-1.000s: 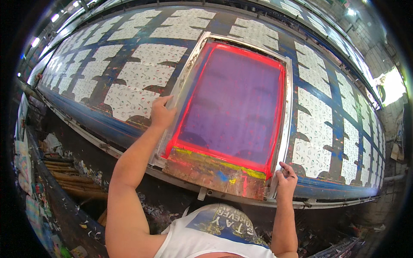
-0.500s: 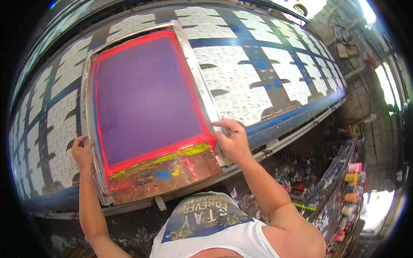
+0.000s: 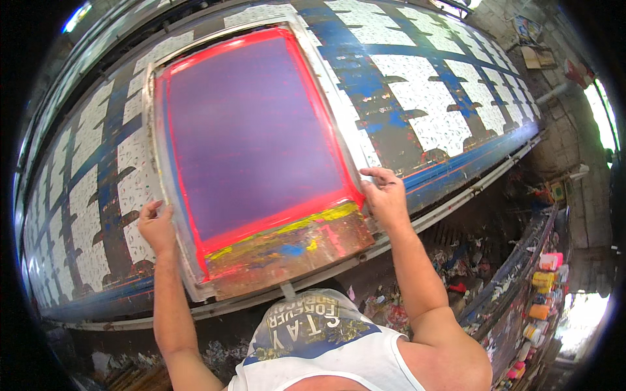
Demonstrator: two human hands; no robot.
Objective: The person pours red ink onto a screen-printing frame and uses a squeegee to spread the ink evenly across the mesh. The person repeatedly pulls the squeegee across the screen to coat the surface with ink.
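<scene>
A large screen-printing frame point(image 3: 344, 130) lies in front of me over the long table. Its purple mesh point(image 3: 254, 137) has a bright red border, and a paint-stained brown strip point(image 3: 293, 254) runs along the near end. My left hand point(image 3: 158, 229) is closed on the frame's left side rail near its lower corner, fingers curled. At the opposite rail my right hand point(image 3: 389, 201) pinches the edge between thumb and fingers. Whether the frame touches the table or hangs slightly above it, I cannot tell.
White printed fabric pieces point(image 3: 417, 98) lie in rows on the dark, blue-stained table point(image 3: 365, 85). A metal rail point(image 3: 450, 202) follows its near edge. Colourful paint containers point(image 3: 543, 280) line a shelf at the right, and scraps point(image 3: 450, 260) litter the floor.
The frame has shifted to the right along the table with both my hands on it. More fabric on the left is uncovered, and pieces on the right are now partly covered.
</scene>
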